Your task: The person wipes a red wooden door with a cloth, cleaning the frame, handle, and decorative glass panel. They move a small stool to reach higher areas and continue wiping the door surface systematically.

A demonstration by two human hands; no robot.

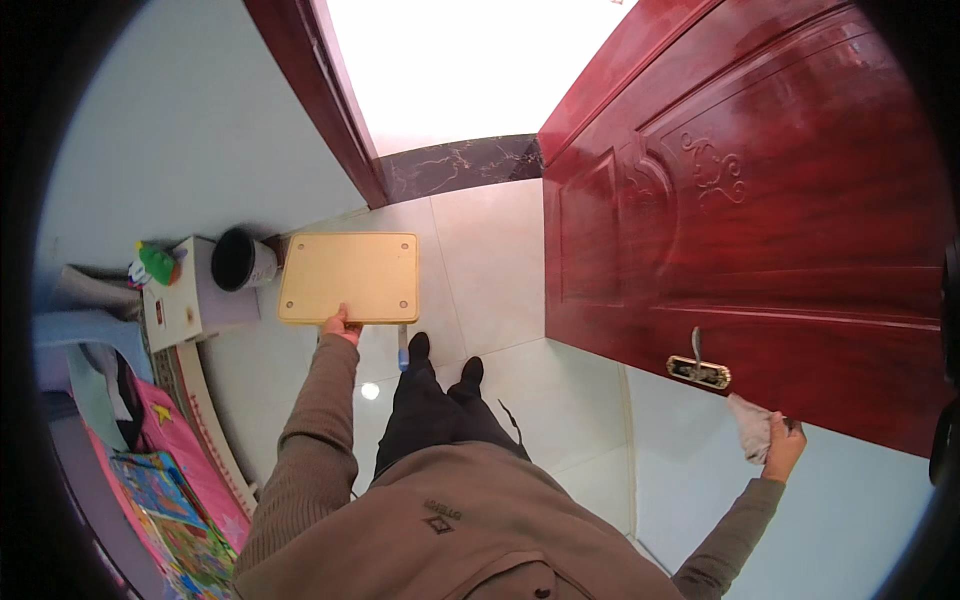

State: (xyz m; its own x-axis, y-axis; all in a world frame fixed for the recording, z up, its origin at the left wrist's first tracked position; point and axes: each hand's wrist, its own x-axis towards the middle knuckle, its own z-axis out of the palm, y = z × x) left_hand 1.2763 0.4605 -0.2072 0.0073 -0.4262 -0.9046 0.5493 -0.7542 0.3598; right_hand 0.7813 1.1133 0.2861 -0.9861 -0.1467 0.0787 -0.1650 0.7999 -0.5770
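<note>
My left hand (343, 327) grips the near edge of a pale yellow rectangular board (349, 274), thumb on top. The board has a round dot near each corner, and a metal leg with a blue foot (403, 358) shows below it, so it looks like a small stool or folding table. Far to the right, my right hand (785, 447) holds a crumpled light cloth (750, 427) at the edge of a dark red panelled door (787, 255). Just beyond the cloth is the door's lever handle (697, 364) on its ornate plate.
The door stands open at a dark marbled threshold (461, 166), with bright light past it. On the left are a black-lined bin (236, 260), a white bedside cabinet (176, 304) with a green toy (157, 262), and a bed with pink bedding (176, 420). Pale tiles (487, 262) cover the floor.
</note>
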